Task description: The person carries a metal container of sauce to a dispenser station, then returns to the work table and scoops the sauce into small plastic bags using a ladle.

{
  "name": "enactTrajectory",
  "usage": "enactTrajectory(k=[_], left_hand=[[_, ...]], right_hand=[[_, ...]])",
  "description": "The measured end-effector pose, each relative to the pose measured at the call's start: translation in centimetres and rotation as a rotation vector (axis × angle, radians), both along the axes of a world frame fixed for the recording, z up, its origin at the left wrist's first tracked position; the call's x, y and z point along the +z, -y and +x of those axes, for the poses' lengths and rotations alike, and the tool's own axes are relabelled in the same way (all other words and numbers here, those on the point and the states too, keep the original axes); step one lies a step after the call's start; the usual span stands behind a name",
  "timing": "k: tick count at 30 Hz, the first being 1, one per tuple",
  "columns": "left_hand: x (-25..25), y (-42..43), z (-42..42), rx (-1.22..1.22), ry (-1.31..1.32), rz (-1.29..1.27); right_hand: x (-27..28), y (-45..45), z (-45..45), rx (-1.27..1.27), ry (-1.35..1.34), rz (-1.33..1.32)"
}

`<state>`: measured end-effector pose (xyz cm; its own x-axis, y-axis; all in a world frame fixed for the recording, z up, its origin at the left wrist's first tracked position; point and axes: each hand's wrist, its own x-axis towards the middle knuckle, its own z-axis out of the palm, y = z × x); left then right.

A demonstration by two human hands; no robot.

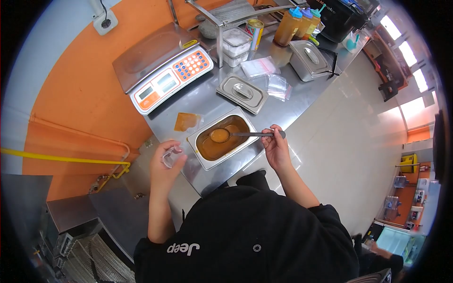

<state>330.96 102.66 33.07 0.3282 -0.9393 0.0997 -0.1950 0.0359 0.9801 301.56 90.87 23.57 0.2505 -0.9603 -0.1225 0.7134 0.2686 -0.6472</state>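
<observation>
My left hand (162,165) holds a small clear plastic bag (172,157), its mouth spread into a ring, left of the steel food pan (191,143). Brown sauce (218,150) lies in the pan. My right hand (277,150) grips the dark handle of a ladle (257,134) at the pan's right side. The ladle's bowl is over the pan and holds sauce. Beyond the pan's far left corner, a flat bag of orange-brown sauce (186,121) lies on the steel table. A steel pan lid (242,93) rests behind the pan.
A digital scale (165,82) stands at the back left. Behind the lid are clear zip bags (259,67), lidded plastic boxes (236,45), a can (255,34), a covered steel pan (310,59) and squeeze bottles (288,27). The table's front edge is close to my body.
</observation>
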Motion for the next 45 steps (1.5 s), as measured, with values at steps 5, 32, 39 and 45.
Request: enactTrajectory(k=[5, 32, 39, 45], left_hand=[[0.0, 0.2, 0.1, -0.031, 0.066, -0.018], [-0.4, 4.5, -4.0, -0.081, 0.148, -0.206], [-0.2, 6.2, -5.3, -0.005, 0.324, -0.227], [1.9, 6.5, -6.4, 0.025, 0.197, -0.231]], right_hand=[[1.1, -0.1, 0.3, 0.024, -0.049, 0.042], [7.4, -1.9, -0.3, -0.185, -0.021, 0.018], [12.1, -2.3, 0.3, -0.217, -0.032, -0.094], [15.0, -2.8, 0.9, -0.231, -0.042, -0.241]])
